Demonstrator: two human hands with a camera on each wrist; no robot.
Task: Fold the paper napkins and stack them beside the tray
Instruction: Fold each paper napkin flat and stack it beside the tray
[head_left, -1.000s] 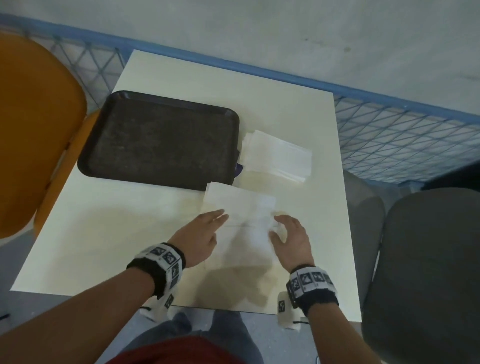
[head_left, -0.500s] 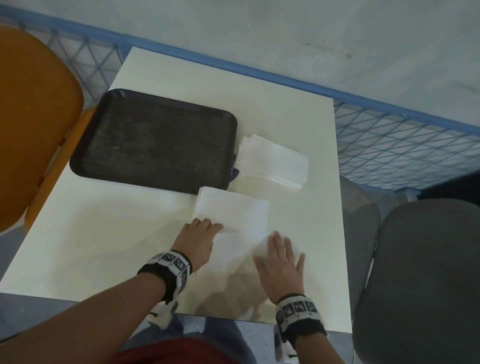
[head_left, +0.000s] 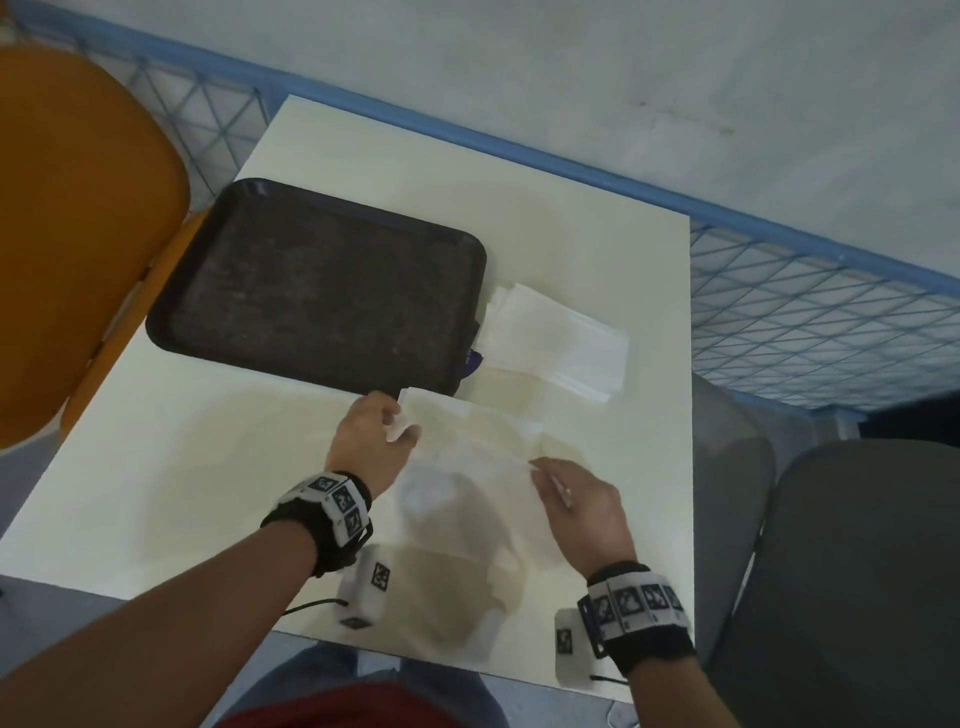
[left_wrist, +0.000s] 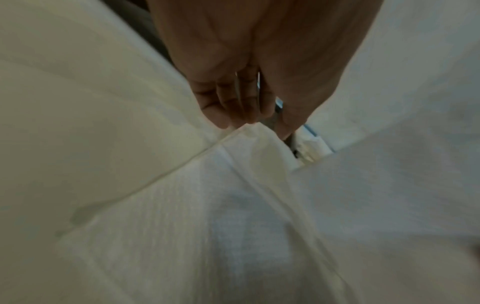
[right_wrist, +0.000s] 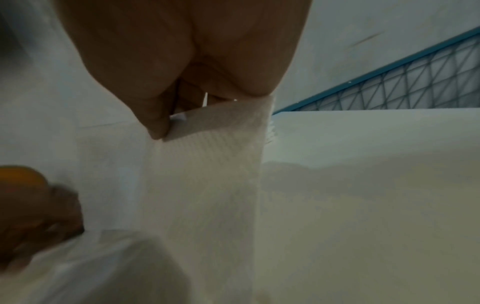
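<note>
A white paper napkin (head_left: 467, 467) lies partly lifted on the cream table (head_left: 182, 493), just in front of the dark tray (head_left: 311, 291). My left hand (head_left: 400, 423) pinches its far left corner beside the tray's front edge; in the left wrist view the fingertips (left_wrist: 223, 121) close on that corner of the napkin (left_wrist: 259, 144). My right hand (head_left: 545, 473) pinches the napkin's right edge and holds it off the table; the right wrist view shows the thumb (right_wrist: 155, 123) clamped on the raised napkin (right_wrist: 207, 164). A stack of folded napkins (head_left: 556, 343) sits to the right of the tray.
An orange chair (head_left: 78, 234) stands at the table's left and a grey chair (head_left: 857, 571) at its right. A blue mesh fence (head_left: 831, 312) runs behind the table. A small purple item (head_left: 474, 358) peeks out between tray and stack.
Both hands were pressing flat on the napkin; now each pinches an edge. The left hand has moved up towards the tray, and the right side of the napkin is raised.
</note>
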